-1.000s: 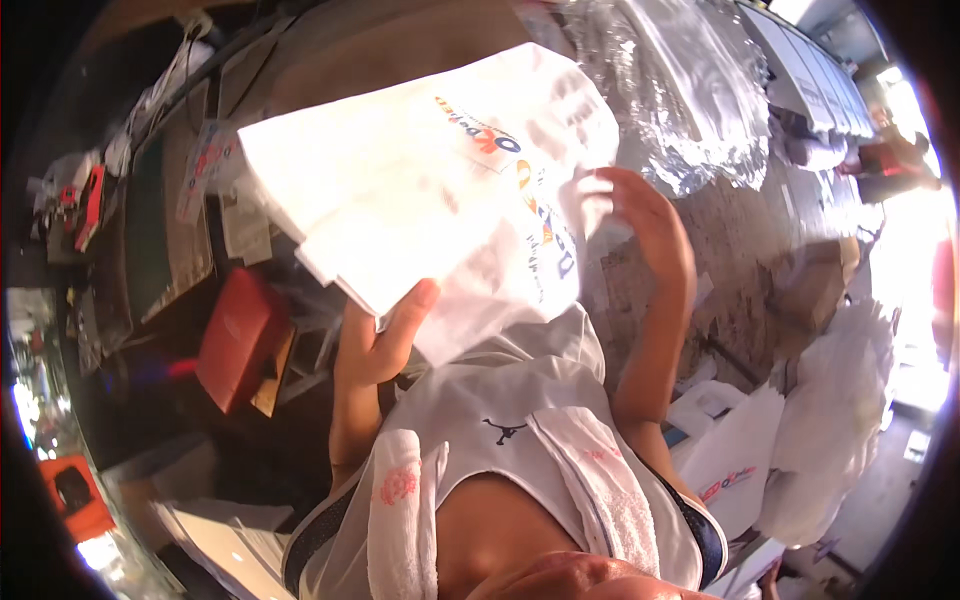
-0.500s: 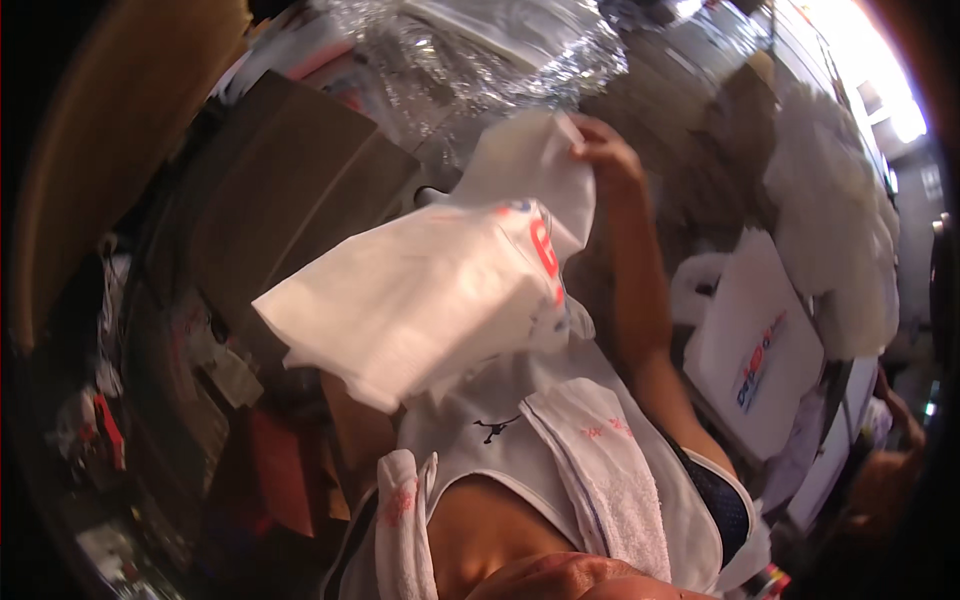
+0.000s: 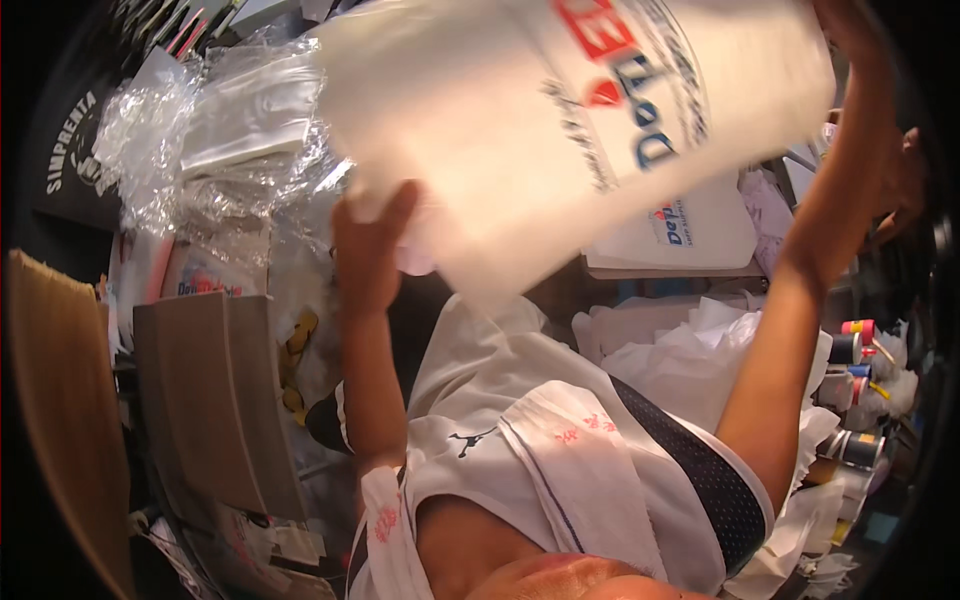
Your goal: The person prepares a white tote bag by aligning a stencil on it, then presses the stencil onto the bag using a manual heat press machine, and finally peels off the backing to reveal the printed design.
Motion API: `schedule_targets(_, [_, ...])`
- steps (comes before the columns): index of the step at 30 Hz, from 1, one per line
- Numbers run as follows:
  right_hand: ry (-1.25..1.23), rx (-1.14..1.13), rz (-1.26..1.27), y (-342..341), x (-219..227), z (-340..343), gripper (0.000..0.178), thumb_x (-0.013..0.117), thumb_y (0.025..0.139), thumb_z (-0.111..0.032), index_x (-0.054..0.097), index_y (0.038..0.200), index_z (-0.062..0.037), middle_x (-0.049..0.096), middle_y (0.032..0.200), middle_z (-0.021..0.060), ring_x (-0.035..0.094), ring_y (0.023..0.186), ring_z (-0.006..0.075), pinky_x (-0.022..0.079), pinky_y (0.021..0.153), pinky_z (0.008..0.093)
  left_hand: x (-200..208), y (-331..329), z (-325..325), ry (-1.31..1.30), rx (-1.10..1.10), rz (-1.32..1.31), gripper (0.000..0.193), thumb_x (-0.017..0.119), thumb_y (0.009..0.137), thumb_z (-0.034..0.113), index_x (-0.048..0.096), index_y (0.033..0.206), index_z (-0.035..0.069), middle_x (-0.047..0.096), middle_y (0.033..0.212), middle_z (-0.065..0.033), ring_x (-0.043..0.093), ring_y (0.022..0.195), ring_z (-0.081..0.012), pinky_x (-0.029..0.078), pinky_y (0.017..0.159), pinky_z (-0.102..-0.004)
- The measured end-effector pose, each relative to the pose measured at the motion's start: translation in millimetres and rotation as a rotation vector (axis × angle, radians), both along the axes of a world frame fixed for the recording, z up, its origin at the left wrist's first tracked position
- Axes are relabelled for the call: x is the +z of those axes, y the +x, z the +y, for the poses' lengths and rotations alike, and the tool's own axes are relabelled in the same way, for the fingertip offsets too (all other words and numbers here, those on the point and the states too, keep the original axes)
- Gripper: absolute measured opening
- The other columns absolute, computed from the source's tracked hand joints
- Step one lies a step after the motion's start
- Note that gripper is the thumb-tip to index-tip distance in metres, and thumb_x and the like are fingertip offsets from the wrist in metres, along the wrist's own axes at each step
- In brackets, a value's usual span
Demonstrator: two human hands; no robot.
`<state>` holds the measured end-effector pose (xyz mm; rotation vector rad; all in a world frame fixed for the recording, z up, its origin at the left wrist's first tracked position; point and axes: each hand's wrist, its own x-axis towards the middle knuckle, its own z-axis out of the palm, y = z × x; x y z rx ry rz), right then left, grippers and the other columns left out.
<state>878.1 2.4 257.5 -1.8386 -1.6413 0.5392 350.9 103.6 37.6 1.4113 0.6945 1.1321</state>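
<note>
A large white bag with red and blue printing spreads across the top of the view, blurred by motion. Its left edge is pinched by my left hand, thumb in front and fingertips partly hidden. At the upper right, my right hand grips the far corner; the picture's edge cuts off part of that hand. The bag hangs slantwise between both hands. Just beyond its lower edge lies a stack of similar white printed bags.
Crumpled clear plastic wrapping lies at the far left. Nearer stand a cardboard box and a brown board. White sheets pile up at right, beside several small containers. Another person's hand shows at the right edge.
The bag has swung up and to the right, and now lies stretched out. My left hand has come into sight at its left edge. The view has turned toward the right-hand stack.
</note>
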Motion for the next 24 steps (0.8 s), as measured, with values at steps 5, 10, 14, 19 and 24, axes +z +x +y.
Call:
schedule_targets(5, [-0.384, -0.184, 0.352, 133, -96, -56, 0.046, 0.074, 0.09, -0.016, 0.064, 0.132, 0.0001, 0.07, 0.121, 0.0098, 0.067, 0.109, 0.019, 0.052, 0.096, 0.0319, -44, 93, 2, 0.038, -0.288, 0.3, 0.036, 0.079, 0.095, 0.034, 0.072, 0.107, 0.0, 0.068, 0.073, -0.0019, 0.062, 0.068, -0.0096, 0.049, 0.062, -0.0302])
schedule_targets(10, [-0.642, -0.767, 0.376, 151, -193, -167, 0.04, 0.083, 0.077, -0.009, 0.071, 0.115, -0.0038, 0.071, 0.099, 0.0053, 0.069, 0.087, 0.0197, 0.057, 0.074, 0.0345, -86, 145, -13, 0.15, -0.459, 0.559, 0.054, 0.072, 0.095, 0.052, 0.071, 0.115, 0.002, 0.067, 0.071, -0.0113, 0.066, 0.065, -0.0197, 0.051, 0.065, -0.0375])
schedule_targets(14, [-0.745, -0.765, 0.092, 164, -230, -179, 0.035, 0.084, 0.078, -0.011, 0.075, 0.109, 0.0011, 0.075, 0.097, 0.0098, 0.072, 0.081, 0.0202, 0.059, 0.077, 0.0347, -92, 151, -9, 0.143, -0.4, 0.745, 0.061, 0.066, 0.096, 0.059, 0.069, 0.121, 0.003, 0.069, 0.07, -0.0161, 0.071, 0.068, -0.0314, 0.053, 0.067, -0.0436])
schedule_targets(19, [-0.61, -0.691, 0.281, 163, -284, -98, 0.031, 0.079, 0.084, -0.014, 0.074, 0.112, -0.0036, 0.075, 0.1, 0.0063, 0.073, 0.085, 0.0217, 0.06, 0.078, 0.0367, -114, 141, 27, 0.136, -0.294, 0.777, 0.06, 0.067, 0.096, 0.056, 0.067, 0.124, 0.004, 0.074, 0.086, -0.0232, 0.074, 0.083, -0.0419, 0.057, 0.077, -0.0525])
schedule_targets(24, [-0.981, 0.419, -1.093, 284, -242, -202, 0.023, 0.075, 0.093, -0.024, 0.077, 0.111, -0.0102, 0.076, 0.1, 0.003, 0.071, 0.083, 0.0203, 0.057, 0.079, 0.0368, -140, 166, 44, 0.102, -0.642, 0.487, 0.05, 0.068, 0.098, 0.047, 0.072, 0.118, 0.002, 0.073, 0.08, -0.0226, 0.073, 0.073, -0.0389, 0.056, 0.07, -0.0467])
